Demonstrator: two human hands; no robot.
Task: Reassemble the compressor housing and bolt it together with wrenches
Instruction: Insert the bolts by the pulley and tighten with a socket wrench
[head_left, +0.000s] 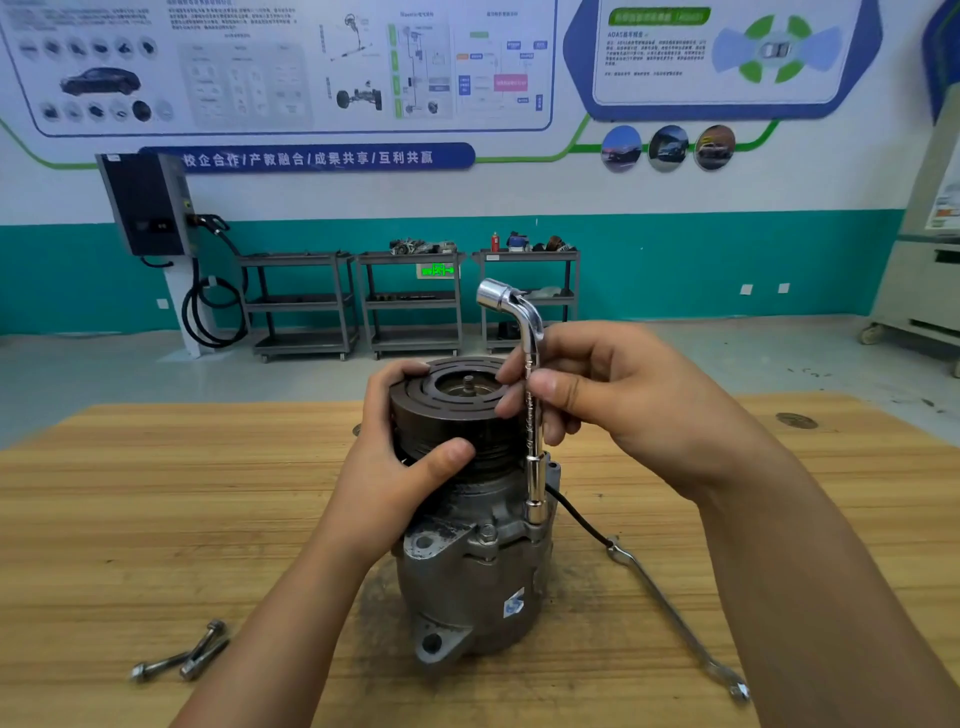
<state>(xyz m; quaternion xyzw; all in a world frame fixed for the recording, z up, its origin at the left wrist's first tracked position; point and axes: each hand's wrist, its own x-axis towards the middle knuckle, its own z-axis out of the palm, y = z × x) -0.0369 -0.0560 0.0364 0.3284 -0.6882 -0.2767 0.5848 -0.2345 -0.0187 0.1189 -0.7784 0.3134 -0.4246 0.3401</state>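
Steadies the compressor (467, 587), upright on the wooden table (156, 519) at near centre, with the left hand (400, 467) wrapped round the dark pulley (447, 415) on top: thumb on the near face, fingers curled over the far-left rim. Pinches the shaft of a chrome L-shaped socket wrench (532, 415) in the right hand (613, 395), thumb on the near side, fingers curled behind. Holds the wrench upright just right of the pulley, lower socket down on the housing flange, bent upper end pointing far-left above the hand; cannot tell what sits under the socket. Just left of the socket, on the same flange, one hex bolt head (487, 533).

On the table to the near left, two loose bolts (182, 657), lying crossed and touching, well apart from the compressor. To the right, a long combination wrench (675, 618) lying flat, running from beside the housing toward the near right. From the housing's right side, a black cable (576, 514) down to the wrench's far end.

Far off against the teal-and-white wall, three grey shelf carts (410, 301) and, left of them, a charger box (148, 202) with a looped black hose.
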